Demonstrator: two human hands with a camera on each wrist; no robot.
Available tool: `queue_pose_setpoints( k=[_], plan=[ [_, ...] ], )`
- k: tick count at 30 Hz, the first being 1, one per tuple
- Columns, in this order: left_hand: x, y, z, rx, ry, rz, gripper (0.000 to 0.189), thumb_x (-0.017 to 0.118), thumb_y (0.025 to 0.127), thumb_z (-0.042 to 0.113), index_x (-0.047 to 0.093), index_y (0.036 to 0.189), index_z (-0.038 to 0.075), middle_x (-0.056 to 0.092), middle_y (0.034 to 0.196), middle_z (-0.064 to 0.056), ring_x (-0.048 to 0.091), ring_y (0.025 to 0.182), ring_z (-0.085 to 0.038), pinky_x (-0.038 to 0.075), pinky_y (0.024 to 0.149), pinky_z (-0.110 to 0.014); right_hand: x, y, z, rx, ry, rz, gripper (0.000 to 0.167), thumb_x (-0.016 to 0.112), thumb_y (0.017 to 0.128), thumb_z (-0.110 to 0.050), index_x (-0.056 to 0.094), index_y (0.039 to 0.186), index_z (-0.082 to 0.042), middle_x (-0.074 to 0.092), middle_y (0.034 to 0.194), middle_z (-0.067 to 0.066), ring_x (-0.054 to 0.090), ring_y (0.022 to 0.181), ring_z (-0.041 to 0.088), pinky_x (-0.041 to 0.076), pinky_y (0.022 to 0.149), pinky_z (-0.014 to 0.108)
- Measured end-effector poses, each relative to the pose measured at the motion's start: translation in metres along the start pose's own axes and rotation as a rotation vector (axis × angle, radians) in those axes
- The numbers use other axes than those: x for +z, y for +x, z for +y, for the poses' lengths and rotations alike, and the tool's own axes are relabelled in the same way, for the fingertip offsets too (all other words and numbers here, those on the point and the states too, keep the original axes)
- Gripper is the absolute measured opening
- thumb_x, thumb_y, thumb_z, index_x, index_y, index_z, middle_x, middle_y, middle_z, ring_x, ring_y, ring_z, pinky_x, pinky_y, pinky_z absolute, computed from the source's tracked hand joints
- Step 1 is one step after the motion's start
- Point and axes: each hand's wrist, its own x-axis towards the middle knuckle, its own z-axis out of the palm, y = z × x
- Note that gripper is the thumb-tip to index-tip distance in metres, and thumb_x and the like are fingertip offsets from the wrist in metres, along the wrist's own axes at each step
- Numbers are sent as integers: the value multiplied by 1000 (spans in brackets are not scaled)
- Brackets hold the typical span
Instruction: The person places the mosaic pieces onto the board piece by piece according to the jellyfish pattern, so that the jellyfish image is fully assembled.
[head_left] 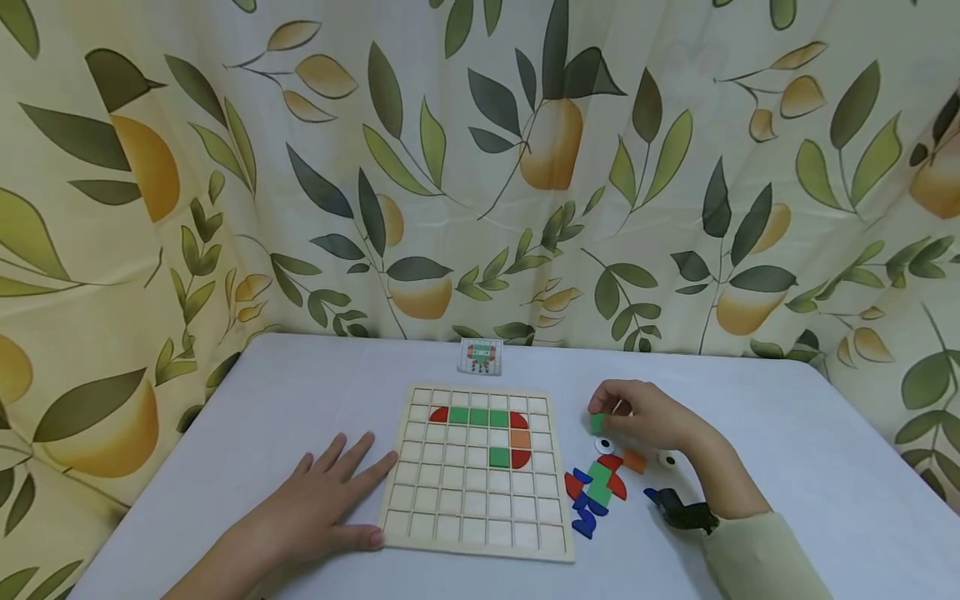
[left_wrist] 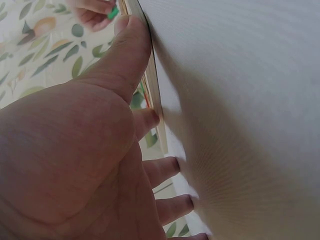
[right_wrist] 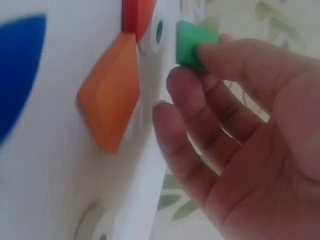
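My right hand [head_left: 656,417] pinches a green square tile [head_left: 597,424] between thumb and fingers, right of a wooden grid board [head_left: 442,502]. The right wrist view shows this green tile [right_wrist: 190,44] held off the table, beside an orange square tile [right_wrist: 111,95]. Spread with straight fingers, my left hand [head_left: 311,508] rests on the table, its thumb and index fingertip touching the board's left edge. On the board, three green tiles [head_left: 478,417] lie in a row between red quarter-round tiles [head_left: 518,420]. Below their right end are an orange tile [head_left: 520,439], another red piece and a green square [head_left: 499,457].
Loose red, green and blue pieces [head_left: 598,483] lie right of the board, with an orange tile [head_left: 634,461] and two eye discs [head_left: 603,446] near my right hand. Behind the board stands a small picture card [head_left: 480,357]. A leaf-patterned curtain [head_left: 495,250] hangs beyond the white table [head_left: 330,375].
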Motion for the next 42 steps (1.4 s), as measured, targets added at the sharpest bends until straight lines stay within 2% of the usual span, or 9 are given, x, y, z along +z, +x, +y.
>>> queue_pose_setpoints(
  k=[5, 14, 24, 32, 42],
  plan=[
    [0, -2, 0, 1, -6, -3, 94, 56, 78, 79, 31, 157, 35, 20, 166, -10, 12, 151, -45, 16, 109, -76, 7, 4, -4, -16, 41, 36, 16, 68, 89, -8, 67, 104, -14, 63, 95, 1, 56, 88, 21, 52, 74, 31],
    [2, -1, 3, -9, -14, -11, 93, 57, 78, 78, 31, 156, 37, 20, 166, -8, 12, 151, -44, 16, 110, -75, 19, 6, -19, -40, 150, 46, 17, 70, 89, -10, 67, 105, -14, 64, 99, 4, 59, 87, 24, 55, 71, 31],
    [-3, -2, 2, 19, -19, 5, 95, 54, 78, 80, 31, 157, 33, 19, 166, -12, 12, 150, -47, 16, 109, -76, 29, 10, -40, -56, 208, 18, 15, 68, 91, -10, 67, 105, -12, 65, 99, 5, 59, 85, 25, 55, 68, 31],
    [-2, -1, 2, -3, -17, -1, 94, 56, 77, 79, 31, 157, 36, 19, 166, -10, 11, 151, -45, 15, 110, -75, 38, 13, -52, -28, 328, -21, 14, 66, 93, -13, 66, 107, -10, 64, 101, 9, 62, 83, 27, 56, 73, 36],
    [-1, 0, 2, 1, 0, 9, 93, 56, 78, 79, 31, 157, 36, 20, 166, -9, 12, 151, -45, 16, 110, -75, 51, 16, -57, -98, 363, -66, 11, 65, 93, -10, 67, 105, -11, 63, 99, 9, 62, 81, 25, 57, 70, 33]
  ],
)
